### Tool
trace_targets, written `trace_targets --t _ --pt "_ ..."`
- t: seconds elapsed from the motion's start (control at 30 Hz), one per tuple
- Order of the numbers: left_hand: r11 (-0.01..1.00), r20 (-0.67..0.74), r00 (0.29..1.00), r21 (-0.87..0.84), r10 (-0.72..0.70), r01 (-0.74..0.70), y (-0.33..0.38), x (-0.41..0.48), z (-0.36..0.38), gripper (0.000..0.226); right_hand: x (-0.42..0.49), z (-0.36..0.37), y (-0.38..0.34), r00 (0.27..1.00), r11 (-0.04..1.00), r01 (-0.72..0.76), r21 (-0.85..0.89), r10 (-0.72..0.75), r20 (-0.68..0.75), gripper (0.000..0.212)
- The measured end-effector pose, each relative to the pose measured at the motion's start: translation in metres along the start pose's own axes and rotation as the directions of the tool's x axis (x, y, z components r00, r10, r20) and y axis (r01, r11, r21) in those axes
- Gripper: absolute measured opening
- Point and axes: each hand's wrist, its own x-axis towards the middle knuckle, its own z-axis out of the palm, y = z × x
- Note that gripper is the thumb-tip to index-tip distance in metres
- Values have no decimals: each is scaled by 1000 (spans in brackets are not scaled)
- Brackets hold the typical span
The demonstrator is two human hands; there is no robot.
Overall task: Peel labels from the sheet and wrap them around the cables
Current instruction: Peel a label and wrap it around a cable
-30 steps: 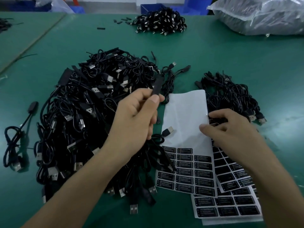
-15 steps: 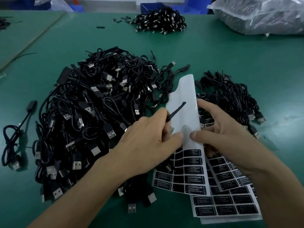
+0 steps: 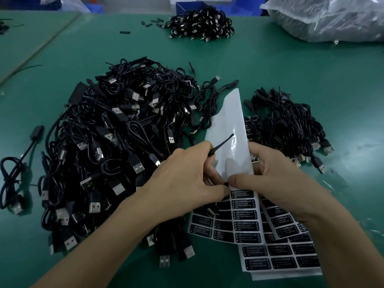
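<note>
A white label sheet (image 3: 230, 129) with black "LED CONTROLLER" labels (image 3: 245, 215) on its lower part stands bent upward in the middle of the green table. My right hand (image 3: 276, 179) grips the sheet's right edge, thumb pressed on its front. My left hand (image 3: 185, 181) holds a thin black cable (image 3: 221, 144) whose end sticks up across the white sheet, and its thumb and finger pinch at the top row of labels beside my right thumb. More label sheets (image 3: 291, 254) lie underneath.
A large heap of black USB cables (image 3: 116, 146) lies to the left, a smaller heap (image 3: 286, 125) to the right. A single cable (image 3: 18, 165) lies at the far left. At the back are another cable pile (image 3: 201, 23) and a clear plastic bag (image 3: 332, 17).
My left hand came down from above the cable heap to the sheet, carrying the cable. My right hand lifted and bent the sheet upward, and both thumbs now meet at the top label row.
</note>
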Motion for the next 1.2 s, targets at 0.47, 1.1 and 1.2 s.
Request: trace_targets --t 0.47,1.1,1.2 --pt "997 -9 999 -64 -43 42 -6 2 0 44 5 2 6 998 987 -66 147 64 20 47" --pt "995 -95 992 -67 -86 80 -9 6 1 36 0 0 0 995 990 -97 106 98 -6 45" --pt "991 -213 971 -104 -108 87 -8 6 0 33 -2 -2 -1 990 995 -91 -31 86 -116 42"
